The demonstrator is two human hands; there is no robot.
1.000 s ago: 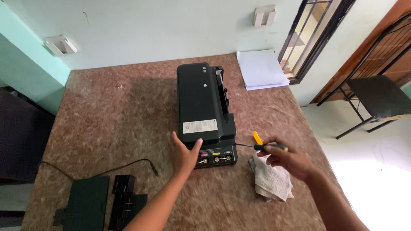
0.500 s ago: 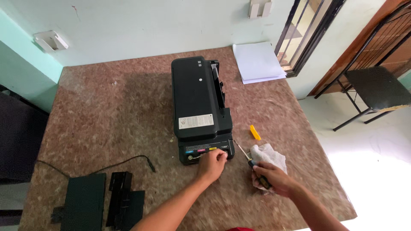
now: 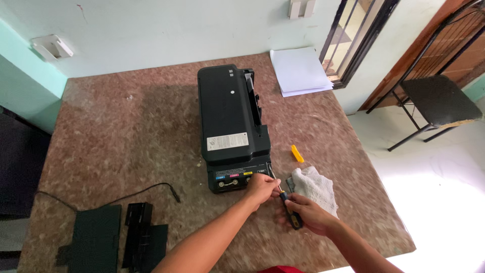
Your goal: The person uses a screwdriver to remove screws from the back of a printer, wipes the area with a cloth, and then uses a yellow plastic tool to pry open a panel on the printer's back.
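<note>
Black printer (image 3: pixel 230 126) on brown table (image 3: pixel 116 136). Right hand (image 3: pixel 309 213) clamped on screwdriver (image 3: pixel 288 207); left hand (image 3: pixel 261 188) pinches its shaft at the printer's front corner. White cloth (image 3: pixel 316 186) beside.

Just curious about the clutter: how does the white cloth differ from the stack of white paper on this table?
The white cloth lies crumpled and textured beside the right hand; the stack of white paper lies flat and smooth at the far table corner. The cloth looks greyish, the paper clean. Both rest right of the black printer.
</note>
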